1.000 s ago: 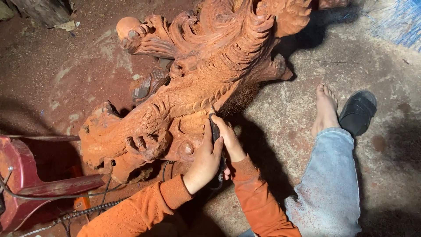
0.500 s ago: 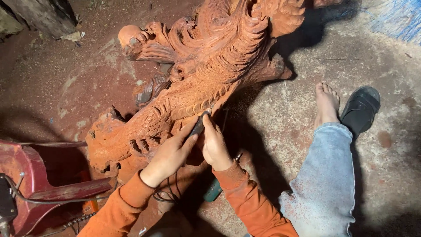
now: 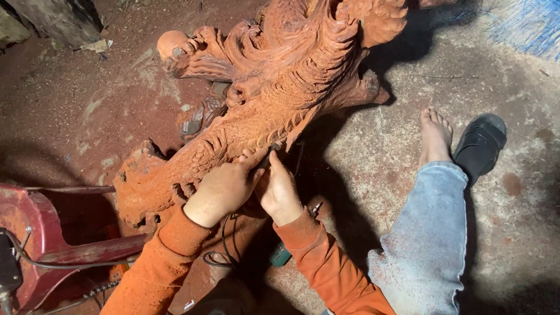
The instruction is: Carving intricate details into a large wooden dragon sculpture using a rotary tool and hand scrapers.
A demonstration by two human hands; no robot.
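Head view: carving (image 3: 274, 105) lies on the floor (image 3: 466, 87), centre to 12 o'clock.
Hands: left hand (image 3: 224, 188) and right hand (image 3: 279, 191) together — clamped on a dark tool (image 3: 263, 158), steadying its tip against the wood.

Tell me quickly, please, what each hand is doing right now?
Left hand: closed on the dark carving tool, against the wood carving.
Right hand: closed beside it; whether it shares the tool cannot be told.
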